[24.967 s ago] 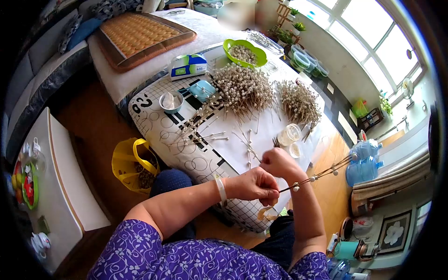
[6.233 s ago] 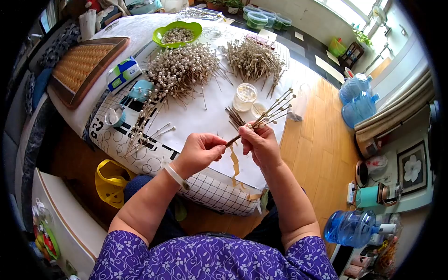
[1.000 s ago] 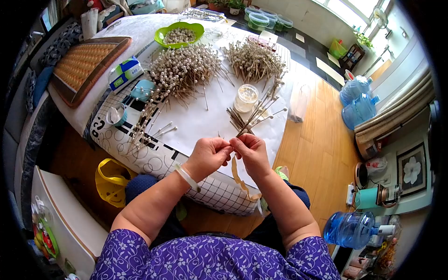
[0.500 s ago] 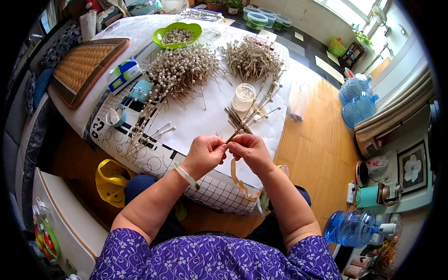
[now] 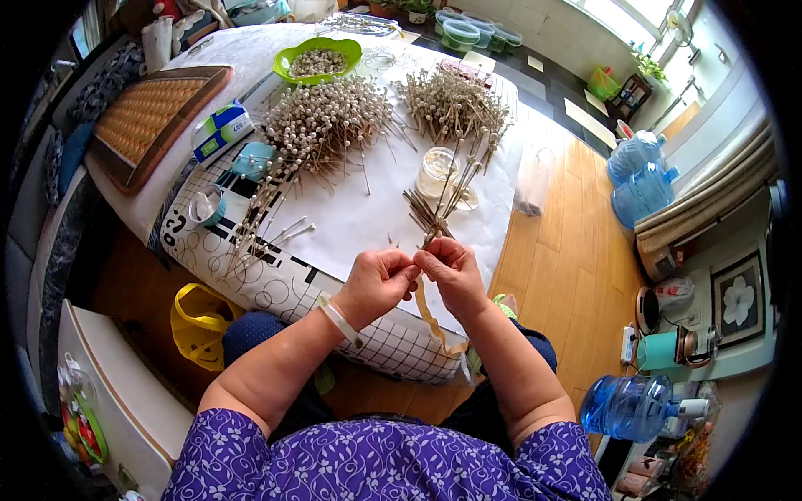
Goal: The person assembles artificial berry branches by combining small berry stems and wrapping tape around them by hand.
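My right hand (image 5: 452, 271) pinches the lower end of a bunch of thin stems with pale beads (image 5: 461, 196). Fingertip to fingertip with it, my left hand (image 5: 378, 282) is closed at the same spot; what its fingers hold is hidden. A tan paper strip (image 5: 428, 313) hangs below my hands over the table edge. Just beyond them lie short brown sticks (image 5: 424, 213), partly behind the bunch. Past these stands a clear round tub (image 5: 438, 172). Farther back are a large heap of beaded stems (image 5: 326, 121) and a smaller heap (image 5: 455, 104).
A green bowl (image 5: 317, 62) of beads sits at the back. Left of the heap are a tissue pack (image 5: 223, 132), a light blue box (image 5: 253, 160) and a small round tub (image 5: 207, 205). Loose beaded stems (image 5: 266, 225) lie front left. A yellow bag (image 5: 197, 327) is on the floor.
Since the half-second-old view, the bunch has swung more upright and its tips point farther away from me. Both hands have shifted slightly, still with fingertips together.
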